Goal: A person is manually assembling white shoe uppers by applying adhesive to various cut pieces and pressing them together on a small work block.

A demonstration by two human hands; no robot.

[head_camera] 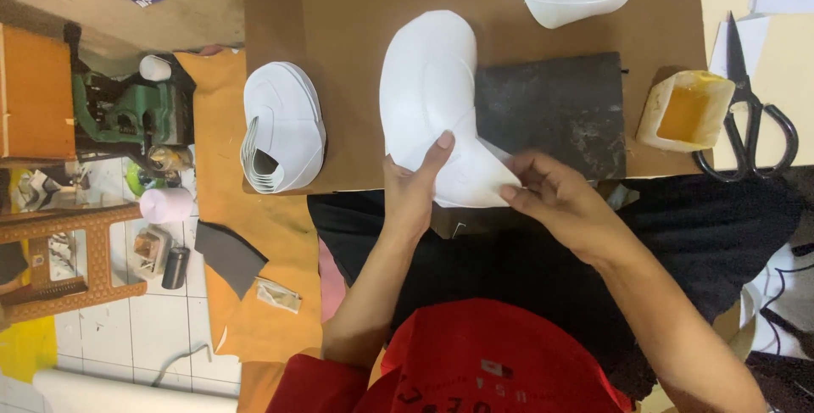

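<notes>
Pretty even, bright indoor light from above, soft short shadows under the white shoe piece [428,99], no real glare, edges slightly soft.

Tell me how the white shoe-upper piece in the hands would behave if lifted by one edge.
The white piece is probably floppy: it looks thin and bends where the left hand and right hand pinch its lower edge. It likely weighs little, being one thin curved sheet. It looks smooth, so it may slide easily on the brown board.
</notes>
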